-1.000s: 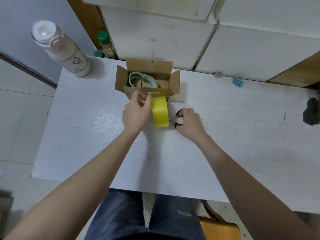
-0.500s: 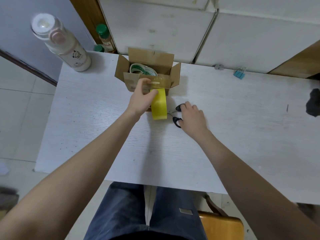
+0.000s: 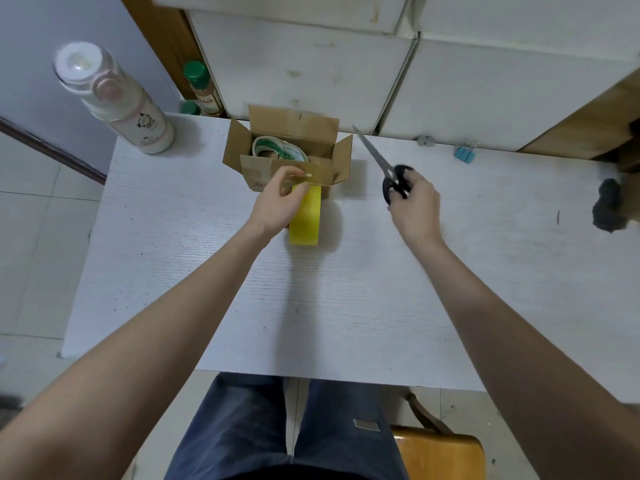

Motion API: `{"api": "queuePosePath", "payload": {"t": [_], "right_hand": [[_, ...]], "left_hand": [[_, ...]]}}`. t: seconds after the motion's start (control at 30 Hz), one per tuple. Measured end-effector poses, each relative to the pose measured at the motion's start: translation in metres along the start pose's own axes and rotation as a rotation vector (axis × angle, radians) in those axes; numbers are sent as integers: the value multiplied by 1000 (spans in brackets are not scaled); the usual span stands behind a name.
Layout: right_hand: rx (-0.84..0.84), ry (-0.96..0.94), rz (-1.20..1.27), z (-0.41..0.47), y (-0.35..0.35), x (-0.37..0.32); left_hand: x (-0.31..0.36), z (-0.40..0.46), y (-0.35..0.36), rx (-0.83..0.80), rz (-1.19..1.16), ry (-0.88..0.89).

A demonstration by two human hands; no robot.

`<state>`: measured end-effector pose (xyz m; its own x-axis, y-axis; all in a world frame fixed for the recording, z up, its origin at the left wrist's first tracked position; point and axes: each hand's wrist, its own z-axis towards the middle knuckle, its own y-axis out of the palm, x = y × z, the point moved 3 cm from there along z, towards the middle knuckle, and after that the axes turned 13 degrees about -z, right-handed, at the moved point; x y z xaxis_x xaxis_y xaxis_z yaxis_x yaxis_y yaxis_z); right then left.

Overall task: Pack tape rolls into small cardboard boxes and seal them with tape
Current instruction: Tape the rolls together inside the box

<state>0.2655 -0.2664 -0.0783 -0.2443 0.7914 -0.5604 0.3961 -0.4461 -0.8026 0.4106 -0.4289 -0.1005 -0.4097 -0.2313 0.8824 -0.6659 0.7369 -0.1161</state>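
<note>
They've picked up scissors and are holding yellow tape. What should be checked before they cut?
1. Scissors gripped in right hand: ok.
2. Blades clear of left hand: ok, well apart.
3. Yellow tape roll steadied by left hand: ok.
4. Tape rolls inside cardboard box: ok, one roll visible.
5. Box flaps closed for sealing: not ok, still open.
6. Strip stuck to box: cannot tell.

My desk (image 3: 207, 271): white, matt woodgrain finish. Box (image 3: 277, 168): plain brown cardboard, matt. Tape roll (image 3: 306, 220) below box: yellow, smooth, slight sheen. Scissors (image 3: 384, 166): dull grey metal blades, black plastic handles. Bottle (image 3: 114, 102) upper left: glossy plastic.
</note>
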Motion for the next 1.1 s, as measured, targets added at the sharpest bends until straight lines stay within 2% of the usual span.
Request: {"api": "queuePosePath", "payload": {"t": [0.07,0.13,0.3,0.47,0.6,0.87,1.1], "right_hand": [[9,-91,98,6,6,-29],[-53,-161,169,10,20,-54],[-136,-364,-28,20,55,-85],[-176,-379,-163,31,71,-82],[-142,-348,-105,32,72,-80],[-128,-325,-56,31,76,-81],[-197,-306,-23,36,64,-86]], "left_hand": [[1,1,-1,13,48,34],[1,3,-1,7,74,52],[1,7,0,-31,81,65],[-4,9,-1,-60,41,44],[-10,10,-1,-47,30,5],[-15,11,-7,26,192,-17],[-9,9,-14,-99,83,-46]]}}
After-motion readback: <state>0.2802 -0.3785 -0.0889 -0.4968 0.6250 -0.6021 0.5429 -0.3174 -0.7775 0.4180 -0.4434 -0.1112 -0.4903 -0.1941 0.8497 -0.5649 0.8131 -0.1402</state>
